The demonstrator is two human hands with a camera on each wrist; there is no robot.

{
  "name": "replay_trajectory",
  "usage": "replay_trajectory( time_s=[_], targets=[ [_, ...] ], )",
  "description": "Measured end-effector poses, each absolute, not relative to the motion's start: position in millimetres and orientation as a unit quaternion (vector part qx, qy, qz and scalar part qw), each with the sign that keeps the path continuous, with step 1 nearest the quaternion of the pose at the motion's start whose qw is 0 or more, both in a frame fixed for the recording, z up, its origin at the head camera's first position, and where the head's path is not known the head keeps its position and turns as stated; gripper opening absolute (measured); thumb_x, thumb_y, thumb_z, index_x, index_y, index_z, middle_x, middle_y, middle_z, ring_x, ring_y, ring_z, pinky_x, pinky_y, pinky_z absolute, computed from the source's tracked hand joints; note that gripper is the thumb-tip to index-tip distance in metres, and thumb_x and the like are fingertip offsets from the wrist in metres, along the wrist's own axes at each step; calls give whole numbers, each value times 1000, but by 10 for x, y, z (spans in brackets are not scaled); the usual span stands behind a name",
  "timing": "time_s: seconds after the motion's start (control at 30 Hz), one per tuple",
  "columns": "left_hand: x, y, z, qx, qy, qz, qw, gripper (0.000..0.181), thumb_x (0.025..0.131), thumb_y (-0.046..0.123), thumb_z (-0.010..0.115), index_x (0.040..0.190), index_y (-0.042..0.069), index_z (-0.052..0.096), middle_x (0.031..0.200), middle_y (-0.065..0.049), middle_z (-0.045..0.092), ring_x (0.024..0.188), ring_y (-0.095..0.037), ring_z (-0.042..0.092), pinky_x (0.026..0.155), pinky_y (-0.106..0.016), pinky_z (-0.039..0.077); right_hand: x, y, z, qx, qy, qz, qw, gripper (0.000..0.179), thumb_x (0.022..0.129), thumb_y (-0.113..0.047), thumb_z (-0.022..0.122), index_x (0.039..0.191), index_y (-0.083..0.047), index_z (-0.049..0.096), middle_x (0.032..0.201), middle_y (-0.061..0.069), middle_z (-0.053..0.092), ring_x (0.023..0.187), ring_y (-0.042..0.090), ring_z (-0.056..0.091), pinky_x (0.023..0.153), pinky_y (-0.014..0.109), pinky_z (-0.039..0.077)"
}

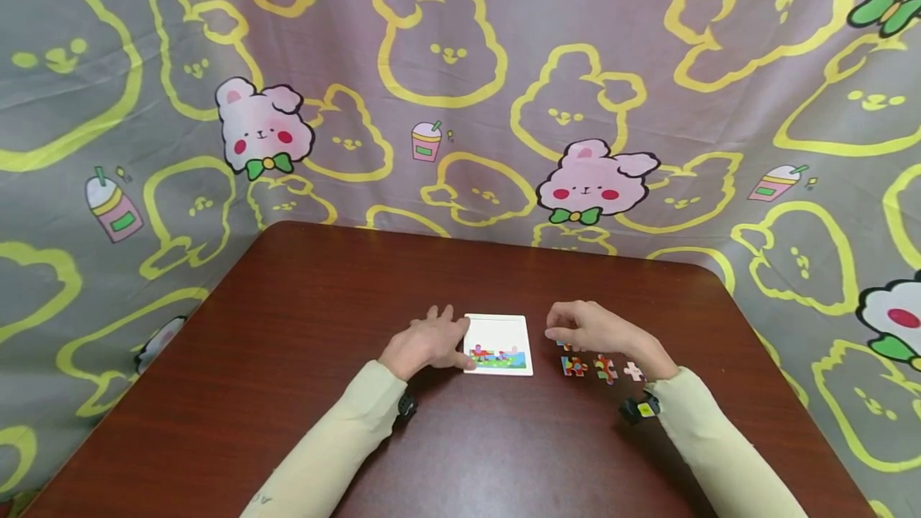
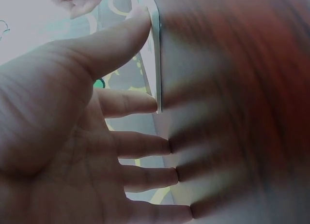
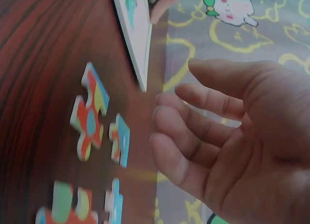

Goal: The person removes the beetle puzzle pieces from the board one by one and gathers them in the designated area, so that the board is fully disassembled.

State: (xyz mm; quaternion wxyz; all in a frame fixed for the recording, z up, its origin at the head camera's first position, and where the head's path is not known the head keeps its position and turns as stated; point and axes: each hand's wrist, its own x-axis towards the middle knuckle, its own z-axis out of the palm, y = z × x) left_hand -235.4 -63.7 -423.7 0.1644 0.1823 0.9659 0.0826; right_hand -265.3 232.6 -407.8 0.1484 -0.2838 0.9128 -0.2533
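Note:
A white square puzzle board [image 1: 498, 332] lies on the table, with a strip of colourful picture along its near side. My left hand [image 1: 430, 342] rests at the board's left edge; in the left wrist view its thumb and index finger touch the rim while the other fingertips meet the table. To the right of the board, my right hand [image 1: 592, 328] hovers over loose jigsaw pieces, fingers loosely bent and nothing between them. Below it lie a red, yellow and blue piece [image 3: 90, 122] and a smaller blue piece [image 3: 122, 139]. The hand partly covers some pieces in the head view.
A red and green piece [image 1: 606, 368] and a pale piece [image 1: 633, 372] lie nearer the right wrist. The dark wooden table [image 1: 345, 286] reaches back to a patterned curtain [image 1: 460, 142]. Each wrist wears a small black camera.

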Motion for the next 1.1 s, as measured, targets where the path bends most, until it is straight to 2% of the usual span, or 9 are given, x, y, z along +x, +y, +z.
replay_trajectory(
  time_s=[0.3,0.53,0.8,0.93,1.1],
  targets=[
    [-2355,-640,-4245,186,966,87,154,82,86,53,69,151,13,38,158,-24,28,146,-48,23,110,-66,30,-2654,2021,-4122,-291,907,-263,156,5,95,-24,66,96,-19,64,80,8,68,58,13,57,54,28,50],
    [-2358,-642,-4227,182,968,80,150,82,85,54,70,150,14,39,158,-23,29,146,-47,24,110,-66,30,-2674,1855,-4124,-304,903,-259,157,6,95,-24,64,100,-19,64,78,9,68,58,21,61,53,29,49],
    [-2347,-642,-4217,178,970,78,146,82,85,54,69,150,15,40,158,-22,31,146,-46,26,110,-64,32,-2667,1689,-4151,-310,902,-251,166,12,95,-27,65,103,-18,65,80,4,69,58,20,62,53,29,49],
    [-2339,-645,-4223,178,969,81,149,82,86,54,69,151,15,38,158,-22,30,146,-45,25,110,-63,32,-2643,1607,-4183,-328,898,-240,168,14,96,-30,63,104,-18,64,83,-2,68,62,13,62,57,27,49],
    [-2334,-645,-4233,182,968,86,148,81,85,53,69,150,14,40,158,-22,31,146,-45,26,110,-62,32,-2617,1516,-4238,-356,892,-230,158,14,95,-29,63,102,-17,65,78,-4,71,62,4,59,60,24,48]
  ],
)
